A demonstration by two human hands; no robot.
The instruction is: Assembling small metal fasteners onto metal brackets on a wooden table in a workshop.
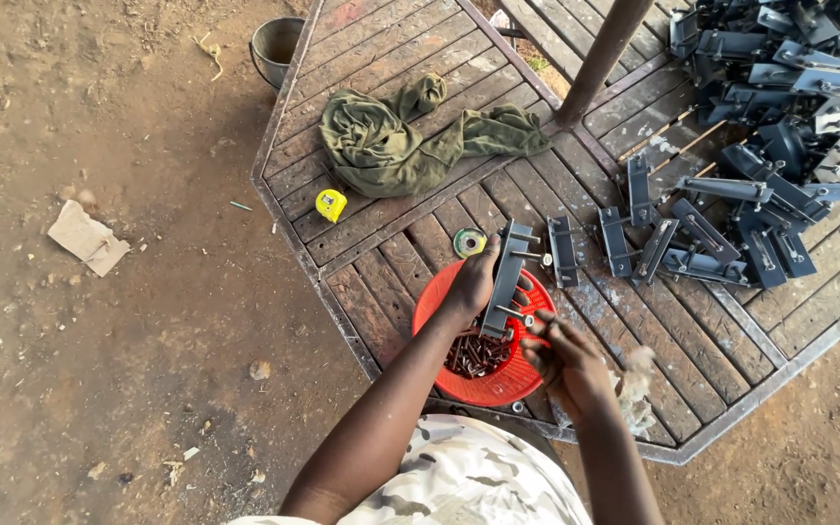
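Slatted metal table, octagonal and rust-brown, stands on bare dirt ground, with a dark pole rising from its middle. Toward the far edge lies a crumpled olive-green cloth, and just beside it, nearer the left edge, a small yellow tape measure. A green-and-white tape roll sits just beyond a red plastic basket at the near edge; the basket holds a heap of dark screws. Along the right side a large pile of grey metal brackets spreads out, with a few laid singly in a row toward the middle. A torn piece of cardboard lies on the dirt to the left, and a metal bucket stands off the far-left corner. The left hand reaches over the basket and clasps one long grey bracket, held upright above it. The right hand hovers at the basket's right rim, fingers curled at a bolt on the bracket's lower end; I cannot tell whether it pinches anything.
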